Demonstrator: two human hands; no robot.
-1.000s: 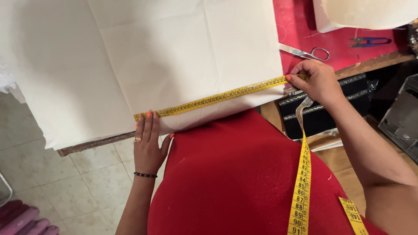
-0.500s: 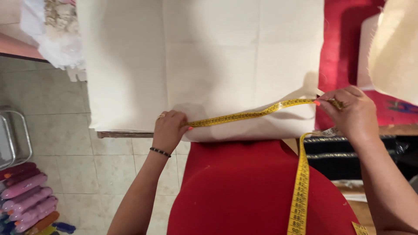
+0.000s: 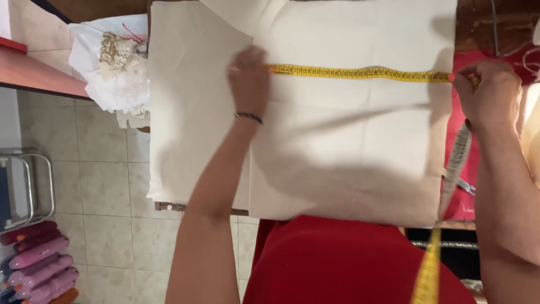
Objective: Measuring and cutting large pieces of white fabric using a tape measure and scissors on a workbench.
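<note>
A large cream cloth (image 3: 349, 141) lies flat over a table. A yellow measuring tape (image 3: 360, 73) is stretched straight across its upper part. My left hand (image 3: 247, 79) presses the tape's left end down on the cloth, fingers closed over it. My right hand (image 3: 486, 93) pinches the tape at the cloth's right edge. The rest of the tape hangs down blurred from that hand toward my red garment (image 3: 337, 264).
A red surface (image 3: 467, 135) shows past the cloth's right edge. A white bundle of fabric with beige trim (image 3: 115, 65) sits at the upper left. Tiled floor (image 3: 101, 191), a metal frame (image 3: 28, 186) and pink rolls (image 3: 39, 264) lie to the left.
Both hands moved the tape from the cloth's near edge up to its far part. The tape now lies taut and level across the cloth.
</note>
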